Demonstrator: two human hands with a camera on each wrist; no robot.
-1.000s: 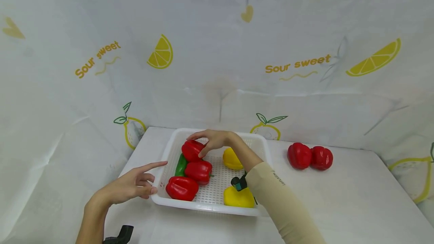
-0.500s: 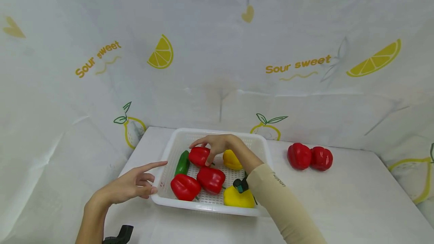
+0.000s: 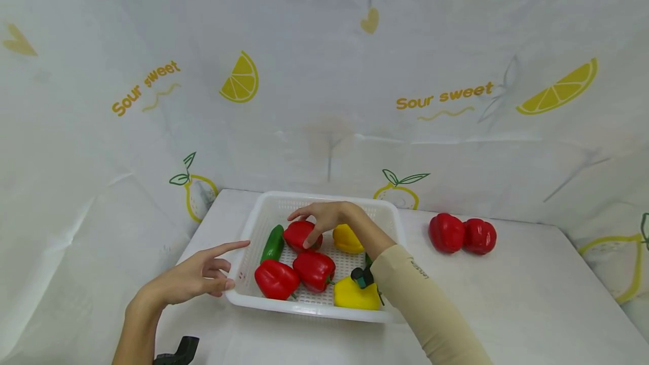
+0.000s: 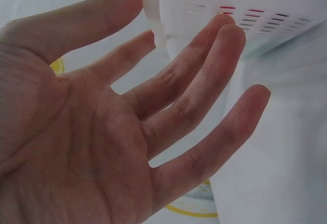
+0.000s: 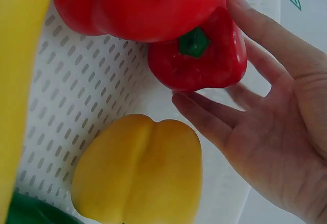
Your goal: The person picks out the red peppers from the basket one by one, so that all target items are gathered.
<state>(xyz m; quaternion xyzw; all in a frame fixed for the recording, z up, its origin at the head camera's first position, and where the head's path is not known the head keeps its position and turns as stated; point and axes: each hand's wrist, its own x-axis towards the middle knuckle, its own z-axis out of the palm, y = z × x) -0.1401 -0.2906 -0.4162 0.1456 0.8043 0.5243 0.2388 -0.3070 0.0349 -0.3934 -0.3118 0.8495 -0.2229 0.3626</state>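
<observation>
My right hand [image 3: 327,216] reaches into a white perforated basket [image 3: 314,311]. Its thumb and fingers are around a red bell pepper [image 3: 294,234] resting there; in the right wrist view the thumb touches one side of that pepper [image 5: 232,55] and fingertips meet the other. Two more red bell peppers, one left [image 3: 277,279] and one right [image 3: 315,270], sit nearer the front. A long green vegetable [image 3: 274,243] lies along the left wall. Outside, the left hand [image 3: 198,276] touches the basket's left rim with thumb and index finger, its other fingers loosely bent [image 4: 189,101].
Toward the basket's right side lie two yellow bell peppers, one behind [image 3: 347,239] and one in front [image 3: 355,295]. Something green is partly hidden by the right sleeve [image 3: 421,297]. Two red bell peppers [image 3: 447,233] touch each other on the white table [image 3: 527,280], right of the basket.
The red bell pepper at my right hand has shifted right and toward me, away from the green vegetable. The other two red peppers also shifted right. The left hand has stayed put.
</observation>
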